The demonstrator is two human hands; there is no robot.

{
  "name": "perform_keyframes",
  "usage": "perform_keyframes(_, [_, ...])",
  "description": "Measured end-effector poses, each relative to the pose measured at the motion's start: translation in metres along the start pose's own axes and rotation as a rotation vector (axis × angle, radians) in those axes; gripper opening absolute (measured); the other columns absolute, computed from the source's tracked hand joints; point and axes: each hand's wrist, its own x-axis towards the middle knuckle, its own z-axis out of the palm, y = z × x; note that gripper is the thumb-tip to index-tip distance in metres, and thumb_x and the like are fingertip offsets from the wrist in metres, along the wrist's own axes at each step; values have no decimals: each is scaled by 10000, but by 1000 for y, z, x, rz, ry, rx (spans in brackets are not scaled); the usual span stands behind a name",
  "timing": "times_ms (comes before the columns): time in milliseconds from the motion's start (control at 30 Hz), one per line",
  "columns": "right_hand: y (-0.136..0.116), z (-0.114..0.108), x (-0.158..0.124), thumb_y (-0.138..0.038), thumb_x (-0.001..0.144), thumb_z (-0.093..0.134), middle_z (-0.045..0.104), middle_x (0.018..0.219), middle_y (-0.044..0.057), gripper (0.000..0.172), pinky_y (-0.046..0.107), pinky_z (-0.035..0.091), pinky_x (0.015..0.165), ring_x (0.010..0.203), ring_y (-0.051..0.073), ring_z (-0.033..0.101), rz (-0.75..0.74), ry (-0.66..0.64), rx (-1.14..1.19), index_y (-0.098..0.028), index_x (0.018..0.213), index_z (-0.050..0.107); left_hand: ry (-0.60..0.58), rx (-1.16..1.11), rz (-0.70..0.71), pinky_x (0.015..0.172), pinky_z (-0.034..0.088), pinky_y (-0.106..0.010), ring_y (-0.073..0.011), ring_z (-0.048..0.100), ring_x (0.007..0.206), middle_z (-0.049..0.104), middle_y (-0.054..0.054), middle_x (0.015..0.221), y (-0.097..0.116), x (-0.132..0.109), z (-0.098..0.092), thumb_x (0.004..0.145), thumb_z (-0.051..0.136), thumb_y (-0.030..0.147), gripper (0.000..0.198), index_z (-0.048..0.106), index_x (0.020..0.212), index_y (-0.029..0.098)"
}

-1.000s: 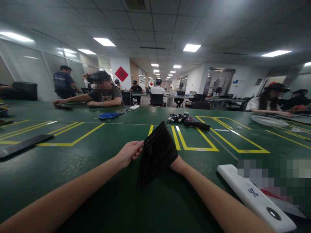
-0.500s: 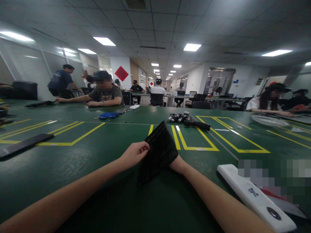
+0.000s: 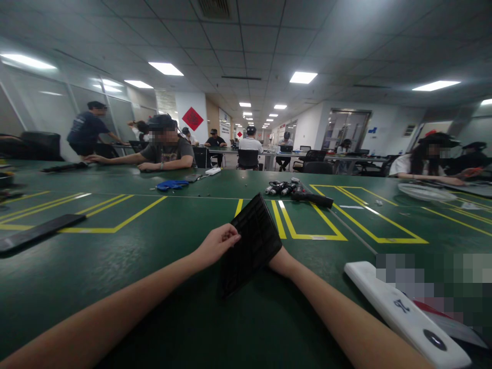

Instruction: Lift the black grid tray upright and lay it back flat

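A thin black rectangular tray point(image 3: 251, 246) with a grid of shallow compartments on its face is held up tilted above the green table. My right hand point(image 3: 282, 262) grips it from behind at the lower right edge; those fingers are hidden by the tray. My left hand point(image 3: 218, 243) is closed in a pinch, its fingertips in front of the tray's left part. Whether anything small is between those fingertips I cannot make out. The compartments are too dark to show what they contain.
On the green table point(image 3: 126, 271) lie a long black case point(image 3: 40, 234) at left, a white device point(image 3: 403, 307) at right, a blue item point(image 3: 171, 185) and bundled cables with connectors point(image 3: 282, 186) farther back. Yellow tape marks rectangles. Other people sit across the table.
My left hand has shifted slightly right, its fingertips now farther over the tray's face. The tray and my right hand stay nearly still.
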Motion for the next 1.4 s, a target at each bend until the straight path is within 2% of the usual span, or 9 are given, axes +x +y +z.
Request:
perform_keyframes(167, [4, 1, -1, -237, 795, 507, 457, 1315, 33, 466, 412, 340, 1008, 1192, 247, 422, 36, 1, -32, -230, 1259, 457, 127, 106, -30, 524, 349, -246, -129, 457, 558, 473, 26, 608, -3, 0, 12, 812, 414, 431, 264, 473, 762, 179])
perform_keyframes(333, [0, 1, 0, -209, 791, 499, 476, 1296, 71, 413, 392, 355, 997, 1162, 249, 455, 27, 0, -29, -170, 1201, 519, 151, 170, 61, 579, 360, -253, -133, 479, 614, 505, 10, 664, -2, -8, 14, 830, 384, 314, 169, 484, 801, 181])
perform_keyframes(500, [1, 2, -1, -208, 793, 508, 445, 1321, 84, 440, 399, 320, 1022, 1188, 245, 430, 22, 16, -36, -159, 1229, 490, 220, 21, 75, 574, 366, -236, -121, 480, 634, 520, 0, 712, -2, -10, 15, 788, 452, 257, 107, 519, 828, 185])
perform_keyframes(667, [-6, -2, 0, -239, 843, 452, 461, 1312, 37, 416, 360, 339, 1016, 1159, 199, 464, -32, -41, 16, -213, 1258, 454, 220, -717, -370, 417, 312, -183, -85, 441, 497, 477, 7, 652, 3, 3, 6, 751, 432, 191, 66, 460, 800, 156])
perform_keyframes(767, [-10, -4, 1, -252, 842, 458, 442, 1327, 40, 428, 361, 338, 1017, 1183, 205, 439, -30, -50, -8, -203, 1267, 444, 153, -888, -517, 374, 234, -154, -58, 397, 455, 440, 20, 621, 5, 8, -7, 742, 461, 208, 87, 406, 696, 157])
perform_keyframes(867, [-9, -4, 1, -236, 824, 491, 433, 1334, 38, 459, 364, 338, 1017, 1190, 211, 430, -15, -26, -20, -209, 1278, 428, -41, -611, -397, 375, 173, -150, -41, 323, 449, 396, 55, 619, 3, 7, -17, 702, 585, 281, 191, 466, 783, 157])
perform_keyframes(1000, [0, -1, 1, -205, 816, 497, 425, 1339, 30, 463, 373, 303, 1040, 1192, 211, 431, -31, -18, 0, -216, 1274, 433, -228, -175, -181, 541, 353, -192, -81, 416, 608, 394, 54, 691, -5, 6, -19, 621, 678, 332, 478, 509, 1039, 173])
perform_keyframes(1233, [-4, 0, 3, -214, 777, 527, 422, 1343, 27, 478, 384, 308, 1031, 1230, 225, 379, -50, -18, 72, -221, 1251, 459, -68, 271, 185, 656, 380, -253, -142, 458, 734, 486, -5, 790, 0, 8, -15, 629, 632, 362, 284, 569, 818, 159])
perform_keyframes(1400, [5, -10, 8, -230, 748, 561, 505, 1254, 57, 480, 366, 376, 960, 1137, 202, 468, 42, 3, 119, -206, 1218, 467, 106, 395, 152, 604, 376, -245, -144, 477, 678, 505, -5, 736, -4, 15, -42, 618, 596, 412, 283, 553, 729, 156])
